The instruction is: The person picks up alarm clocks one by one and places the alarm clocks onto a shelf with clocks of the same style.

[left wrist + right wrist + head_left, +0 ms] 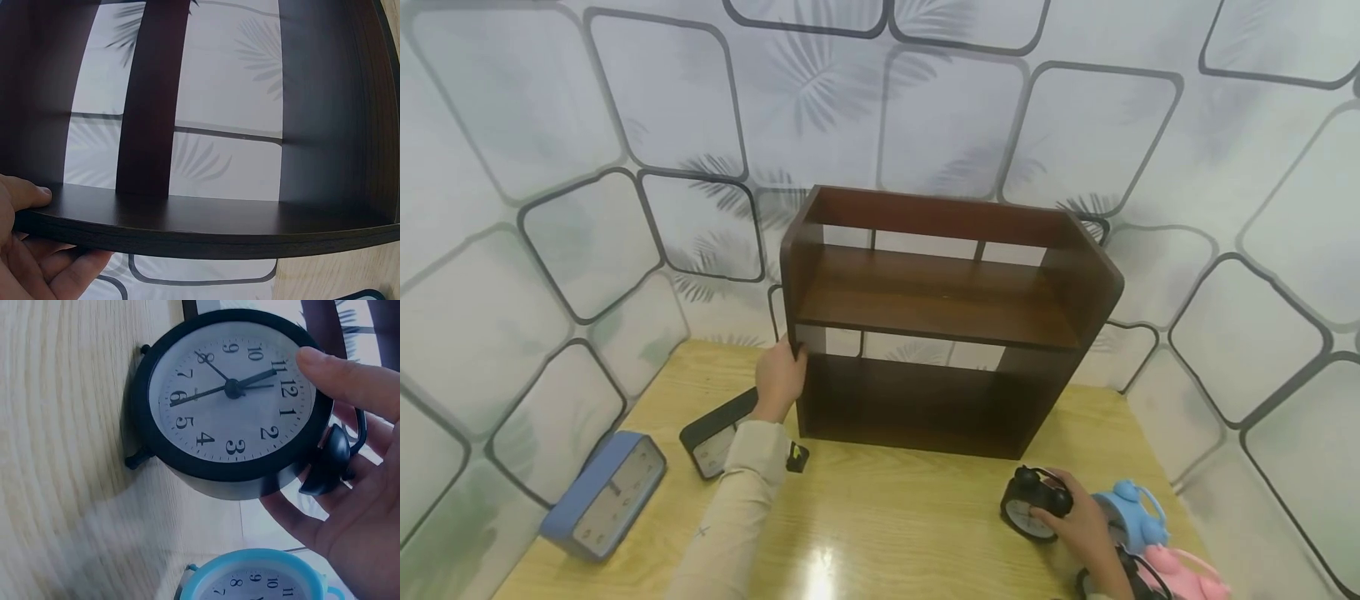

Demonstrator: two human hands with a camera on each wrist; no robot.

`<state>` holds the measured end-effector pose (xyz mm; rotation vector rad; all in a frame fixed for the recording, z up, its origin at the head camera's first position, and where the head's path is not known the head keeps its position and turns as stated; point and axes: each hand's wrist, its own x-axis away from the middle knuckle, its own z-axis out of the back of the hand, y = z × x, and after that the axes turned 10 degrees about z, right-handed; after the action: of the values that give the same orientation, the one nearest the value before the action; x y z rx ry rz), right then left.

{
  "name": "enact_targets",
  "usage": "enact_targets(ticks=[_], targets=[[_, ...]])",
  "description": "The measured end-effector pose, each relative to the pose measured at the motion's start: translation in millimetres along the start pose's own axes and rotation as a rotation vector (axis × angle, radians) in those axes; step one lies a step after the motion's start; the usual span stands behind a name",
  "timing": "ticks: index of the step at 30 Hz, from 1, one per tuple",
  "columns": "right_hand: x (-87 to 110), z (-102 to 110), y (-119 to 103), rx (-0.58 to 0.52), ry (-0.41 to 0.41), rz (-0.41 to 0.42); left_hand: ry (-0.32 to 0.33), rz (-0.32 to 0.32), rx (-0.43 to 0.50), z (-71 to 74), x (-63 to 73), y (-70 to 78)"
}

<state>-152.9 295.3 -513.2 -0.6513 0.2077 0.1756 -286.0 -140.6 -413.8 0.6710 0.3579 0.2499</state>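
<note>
A dark brown two-tier shelf [936, 333] stands on the table against the wall. My left hand [781, 379] grips the front edge of its left side panel, thumb on the inner face and fingers outside, as the left wrist view shows. Over at the right, my right hand [1078, 521] holds a black twin-bell alarm clock [1028, 504] by its top. In the right wrist view the thumb lies on the clock's white dial [219, 419], and its small feet are at the tabletop.
A blue twin-bell clock [1129, 510], a pink one [1183, 573] and another black one [1127, 579] cluster at the right. On the left stand a blue rectangular clock [606, 496] and a black one [718, 437]. A small black item [797, 457] lies by the shelf.
</note>
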Motion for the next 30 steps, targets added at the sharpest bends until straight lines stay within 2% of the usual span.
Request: enact_targets(ticks=[5, 9, 12, 16, 21, 25, 30], targets=[[-3.1, -5.1, 3.7, -0.050, -0.001, 0.062, -0.006, -0.006, 0.003, -3.2, 0.2, 1.3], [-2.7, -12.2, 6.7, -0.137, 0.036, 0.093, -0.014, 0.010, 0.004, -3.6, 1.6, 0.7], [-0.5, -15.5, 5.6, -0.272, 0.057, 0.050, -0.023, 0.022, 0.002, -2.3, 2.5, 0.1], [2.3, -18.8, 6.5, -0.357, 0.055, -0.047, -0.025, 0.020, -0.001, -0.4, 3.2, -1.1], [3.5, -27.2, 11.9, -0.353, 0.087, -0.089, -0.019, 0.017, -0.006, 0.0, 4.3, 0.4], [4.5, -36.2, 15.2, -0.417, 0.122, -0.102, -0.015, 0.013, -0.014, -0.3, 5.0, 1.8], [2.1, -38.1, 13.5, -0.455, 0.070, -0.147, -0.020, 0.018, -0.022, -0.7, 5.5, 2.7]])
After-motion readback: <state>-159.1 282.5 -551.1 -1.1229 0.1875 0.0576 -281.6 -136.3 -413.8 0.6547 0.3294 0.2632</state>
